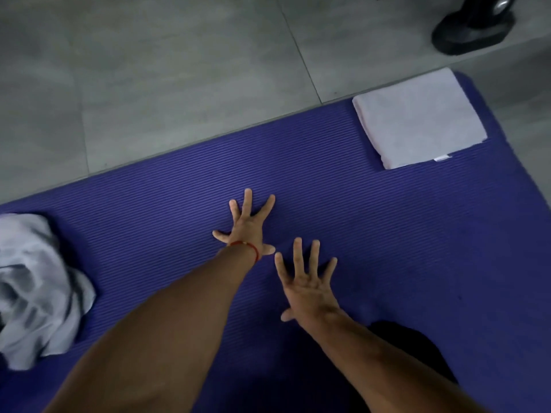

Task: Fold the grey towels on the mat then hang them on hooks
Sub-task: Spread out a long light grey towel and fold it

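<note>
A purple ribbed mat covers the lower part of the head view. At its far right corner lies a folded grey towel, flat and square. A crumpled grey towel is heaped at the mat's left edge. My left hand, with a red thread round the wrist, is spread flat over the middle of the mat, fingers straight. My right hand is spread the same way just to the right and nearer to me. Neither hand holds anything, and both are well apart from the two towels.
Grey floor tiles lie beyond the mat. A black stand base sits on the floor at the top right. A dark shape shows under my right forearm on the mat.
</note>
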Demonstrator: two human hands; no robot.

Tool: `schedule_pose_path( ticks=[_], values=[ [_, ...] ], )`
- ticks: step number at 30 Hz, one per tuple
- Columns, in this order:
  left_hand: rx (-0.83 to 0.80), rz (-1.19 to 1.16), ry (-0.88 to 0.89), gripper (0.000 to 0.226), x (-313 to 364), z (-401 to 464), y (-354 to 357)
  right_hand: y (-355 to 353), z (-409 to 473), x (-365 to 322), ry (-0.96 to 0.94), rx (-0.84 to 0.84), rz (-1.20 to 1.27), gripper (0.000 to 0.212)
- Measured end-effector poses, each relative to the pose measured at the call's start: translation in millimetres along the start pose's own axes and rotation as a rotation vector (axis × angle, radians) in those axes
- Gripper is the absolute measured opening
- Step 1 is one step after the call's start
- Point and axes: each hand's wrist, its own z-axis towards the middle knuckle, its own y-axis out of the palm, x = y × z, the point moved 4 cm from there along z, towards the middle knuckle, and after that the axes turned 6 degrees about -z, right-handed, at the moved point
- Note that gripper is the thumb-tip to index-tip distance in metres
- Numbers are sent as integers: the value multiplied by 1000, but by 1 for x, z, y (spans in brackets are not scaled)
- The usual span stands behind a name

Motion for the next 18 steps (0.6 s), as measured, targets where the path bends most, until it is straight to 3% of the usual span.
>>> schedule_pose_path(
  ticks=[11, 15, 18],
  values=[
    [58, 24, 76, 115, -5, 2, 6, 1, -6, -6, 86, 19, -57, 136],
    [151, 124, 104, 82, -21, -18, 30, 5, -14, -19, 204, 82, -8, 126],
    [286, 221, 187, 60, -64, -63, 79, 12, -32, -43, 256, 172, 7, 101]
  ],
)
